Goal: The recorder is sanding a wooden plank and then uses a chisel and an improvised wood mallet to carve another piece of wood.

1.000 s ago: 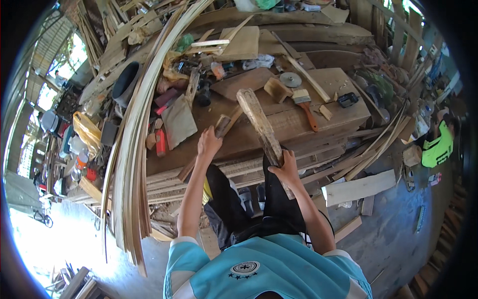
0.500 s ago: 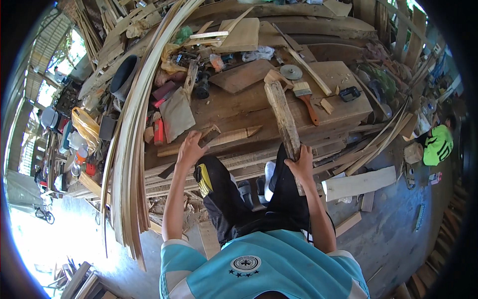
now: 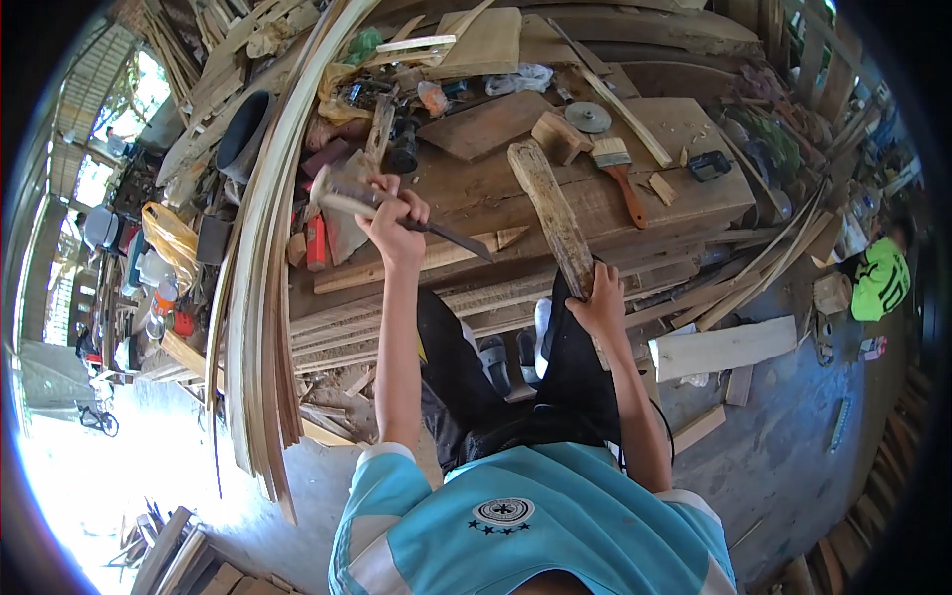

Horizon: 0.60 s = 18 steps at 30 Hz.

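Observation:
My left hand [image 3: 397,226] is wrapped round a chisel [image 3: 347,195], raised over the left part of the bench. Its thick wooden handle points left and its dark blade slants right and down. My right hand [image 3: 599,303] grips the lower part of a rough, weathered wooden stick [image 3: 551,210], whose far end reaches over the bench. Below the chisel's blade, a narrow pointed strip of wood [image 3: 451,255] lies along the bench's near side. A wooden block [image 3: 561,137] sits just beyond the stick, beside a paintbrush [image 3: 620,183] with an orange handle.
Long thin wood strips [image 3: 263,258] arch up on the left. On the bench [image 3: 684,134] are a metal disc [image 3: 587,118], a dark tape-measure-like object [image 3: 709,166] and a red box [image 3: 315,244]. A pale board [image 3: 724,349] lies to the right; a person in green [image 3: 881,281] is beyond.
My left hand has risen with the chisel and moved up and right; the chisel has turned so its blade points right instead of down-left. My right hand keeps the stick nearly in place.

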Each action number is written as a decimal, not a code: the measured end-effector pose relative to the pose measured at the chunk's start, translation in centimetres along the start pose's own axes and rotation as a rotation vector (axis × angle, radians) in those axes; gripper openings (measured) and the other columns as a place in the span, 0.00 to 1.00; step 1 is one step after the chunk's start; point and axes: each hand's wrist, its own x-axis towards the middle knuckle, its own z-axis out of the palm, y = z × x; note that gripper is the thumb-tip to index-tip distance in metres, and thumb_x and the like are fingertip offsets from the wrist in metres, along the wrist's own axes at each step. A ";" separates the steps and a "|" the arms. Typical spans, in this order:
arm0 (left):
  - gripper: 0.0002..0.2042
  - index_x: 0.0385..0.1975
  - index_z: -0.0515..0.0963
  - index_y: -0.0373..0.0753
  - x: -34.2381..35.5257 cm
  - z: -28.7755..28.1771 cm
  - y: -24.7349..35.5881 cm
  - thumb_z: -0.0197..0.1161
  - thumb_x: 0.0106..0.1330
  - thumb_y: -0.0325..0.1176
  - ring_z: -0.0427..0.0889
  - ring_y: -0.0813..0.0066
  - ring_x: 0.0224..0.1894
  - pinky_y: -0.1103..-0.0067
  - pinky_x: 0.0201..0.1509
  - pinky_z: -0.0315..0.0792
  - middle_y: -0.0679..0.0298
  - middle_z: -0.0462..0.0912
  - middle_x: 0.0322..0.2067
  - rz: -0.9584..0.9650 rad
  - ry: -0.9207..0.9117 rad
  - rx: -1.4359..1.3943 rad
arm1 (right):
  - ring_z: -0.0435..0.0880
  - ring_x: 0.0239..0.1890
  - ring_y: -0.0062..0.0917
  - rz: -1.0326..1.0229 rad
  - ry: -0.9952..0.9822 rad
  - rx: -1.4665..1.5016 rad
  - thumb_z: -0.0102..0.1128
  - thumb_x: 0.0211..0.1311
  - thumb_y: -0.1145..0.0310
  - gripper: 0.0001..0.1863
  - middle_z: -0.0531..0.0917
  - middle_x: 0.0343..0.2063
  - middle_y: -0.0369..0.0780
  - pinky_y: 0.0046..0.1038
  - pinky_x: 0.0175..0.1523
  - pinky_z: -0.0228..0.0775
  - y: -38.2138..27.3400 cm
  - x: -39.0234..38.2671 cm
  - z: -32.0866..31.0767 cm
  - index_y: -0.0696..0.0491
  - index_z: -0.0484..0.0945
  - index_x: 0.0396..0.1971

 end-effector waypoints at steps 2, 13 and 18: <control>0.07 0.28 0.63 0.43 0.0 -0.7 -1.0 0.51 0.51 0.24 0.66 0.74 0.14 0.77 0.16 0.61 0.65 0.63 0.28 0.018 -0.044 -0.109 | 0.66 0.47 0.50 0.014 -0.022 -0.003 0.66 0.34 0.69 0.37 0.66 0.46 0.50 0.44 0.50 0.63 0.0 0.1 -0.1 0.55 0.61 0.50; 0.07 0.23 0.62 0.39 0.7 -0.6 -3.0 0.53 0.54 0.27 0.66 0.72 0.11 0.76 0.14 0.61 0.62 0.65 0.24 0.060 -0.057 -0.007 | 0.66 0.47 0.50 0.018 -0.013 -0.010 0.65 0.34 0.70 0.37 0.66 0.47 0.50 0.43 0.50 0.64 -0.1 0.0 0.0 0.55 0.60 0.51; 0.05 0.24 0.65 0.37 0.7 0.3 -3.7 0.55 0.53 0.26 0.66 0.72 0.11 0.77 0.14 0.61 0.62 0.66 0.20 0.031 0.005 0.063 | 0.67 0.47 0.50 0.012 -0.007 -0.024 0.64 0.34 0.69 0.37 0.66 0.47 0.50 0.43 0.49 0.64 0.0 -0.1 0.0 0.55 0.60 0.51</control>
